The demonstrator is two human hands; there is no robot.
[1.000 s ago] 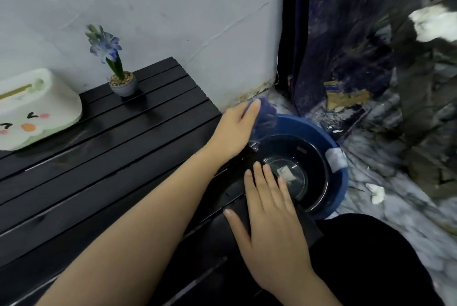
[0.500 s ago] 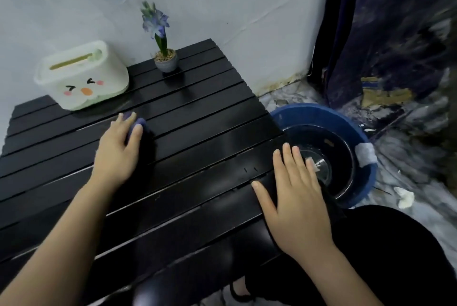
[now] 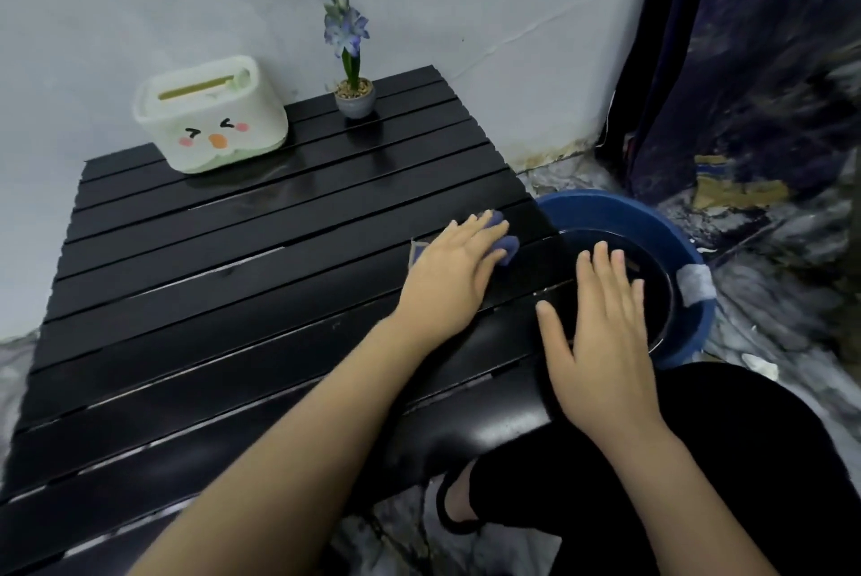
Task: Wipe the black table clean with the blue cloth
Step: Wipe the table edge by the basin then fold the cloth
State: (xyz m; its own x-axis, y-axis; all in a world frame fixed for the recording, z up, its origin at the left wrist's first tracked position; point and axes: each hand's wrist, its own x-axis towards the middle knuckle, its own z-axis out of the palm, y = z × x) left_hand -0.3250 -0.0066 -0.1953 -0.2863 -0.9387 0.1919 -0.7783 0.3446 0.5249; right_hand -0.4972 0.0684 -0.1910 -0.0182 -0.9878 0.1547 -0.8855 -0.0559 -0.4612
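A low black slatted table fills the left and middle of the head view. Near its right edge my left hand presses flat on the blue cloth, which shows only at my fingertips and beside my wrist. My right hand lies flat with straight fingers on the table's right front corner, holding nothing, its fingertips reaching over the basin.
A blue basin with dark water stands on the floor against the table's right side. A white tissue box with a cartoon face and a small potted flower stand at the table's back edge by the wall. My black-clad knee is at lower right.
My left hand has slid the cloth from the table's left middle across to its right edge near the basin. The right hand has stayed on the corner.
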